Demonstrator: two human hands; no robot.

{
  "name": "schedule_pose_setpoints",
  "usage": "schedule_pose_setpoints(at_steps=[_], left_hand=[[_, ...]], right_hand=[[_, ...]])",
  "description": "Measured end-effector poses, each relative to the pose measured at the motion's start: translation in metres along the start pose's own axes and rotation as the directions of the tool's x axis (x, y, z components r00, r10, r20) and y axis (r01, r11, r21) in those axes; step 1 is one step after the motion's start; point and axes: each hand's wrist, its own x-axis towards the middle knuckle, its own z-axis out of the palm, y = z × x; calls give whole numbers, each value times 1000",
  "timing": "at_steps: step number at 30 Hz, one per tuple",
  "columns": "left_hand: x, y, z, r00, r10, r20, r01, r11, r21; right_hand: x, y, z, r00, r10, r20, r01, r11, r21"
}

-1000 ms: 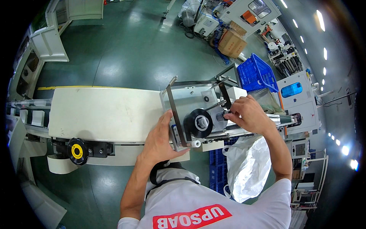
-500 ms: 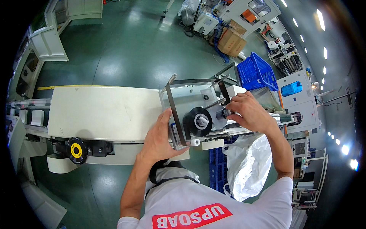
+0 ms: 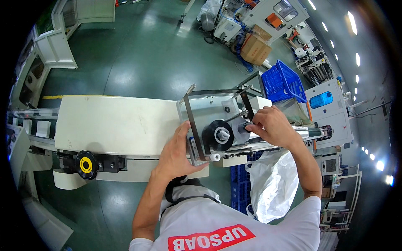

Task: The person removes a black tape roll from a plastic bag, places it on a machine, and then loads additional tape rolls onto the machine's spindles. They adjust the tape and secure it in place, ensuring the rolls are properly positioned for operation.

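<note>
A metal-plate unit [image 3: 205, 109] carries a roll of black ribbon [image 3: 212, 135] on a pale hub, and a dark strip runs round its rods. My left hand [image 3: 178, 152] grips the near left edge of this unit, fingers along its side and thumb beneath the white roller [image 3: 215, 157]. On the other side, my right hand [image 3: 273, 126] pinches a small dark knob [image 3: 248, 126] on a grey spindle beside the ribbon roll. The fingertips partly hide the knob.
A cream conveyor belt [image 3: 117, 125] stretches left, with a black handwheel [image 3: 86, 165] with a yellow centre at its near side. A white sack [image 3: 274, 184] hangs by blue pallets [image 3: 239, 184]. Beyond stand a blue crate [image 3: 282, 83] and a cardboard box [image 3: 255, 49].
The right fingers have shifted slightly on the knob and curled closer round it. My left hand keeps its place on the unit. The whole view has moved a little.
</note>
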Motion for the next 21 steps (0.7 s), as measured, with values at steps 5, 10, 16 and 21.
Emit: schedule_pose_setpoints(at_steps=[5,10,16,21], left_hand=[[-3,-2,2,1000,-6,-5,6,1000,8],[-2,-2,1,1000,-22,11,22,999,25],[-2,-3,1,1000,-2,-6,2,999,40],[-1,-2,1,1000,-10,3,9,1000,18]], right_hand=[[-1,0,1,1000,-26,-16,25,1000,-9],[0,-2,-4,998,-69,-13,70,996,62],[0,-2,-7,993,-119,-10,119,992,40],[-1,2,-4,1000,13,15,-14,999,36]])
